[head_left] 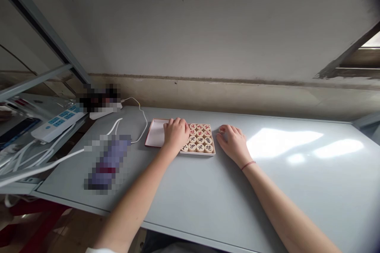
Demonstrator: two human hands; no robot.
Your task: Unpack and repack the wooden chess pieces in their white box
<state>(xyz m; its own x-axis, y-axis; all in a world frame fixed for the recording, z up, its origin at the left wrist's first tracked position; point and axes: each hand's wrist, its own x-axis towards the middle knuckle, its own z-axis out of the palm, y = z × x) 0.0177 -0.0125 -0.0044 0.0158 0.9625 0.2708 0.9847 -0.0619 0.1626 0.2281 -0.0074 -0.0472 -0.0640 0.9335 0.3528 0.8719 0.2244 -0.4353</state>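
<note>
A shallow open box (197, 153) holds rows of round wooden xiangqi pieces (200, 139) with red and black characters. To its left, joined or touching it, lies a white-lined lid (156, 132) with a red edge. Over the seam between lid and pieces rests my left hand (176, 131), its fingers curled down; what they grip, if anything, is hidden beneath them. Just right of the box, my right hand (233, 142) is low on the desk, thumb and fingers closed around a xiangqi piece (222, 130) with a bit of red marking showing.
The grey desk (190, 189) runs along the wall. On the left are a blurred-out purple item (109, 162), white cables (145, 120) and a white power strip (59, 122) with blue sockets. A metal frame post (47, 31) rises at the left.
</note>
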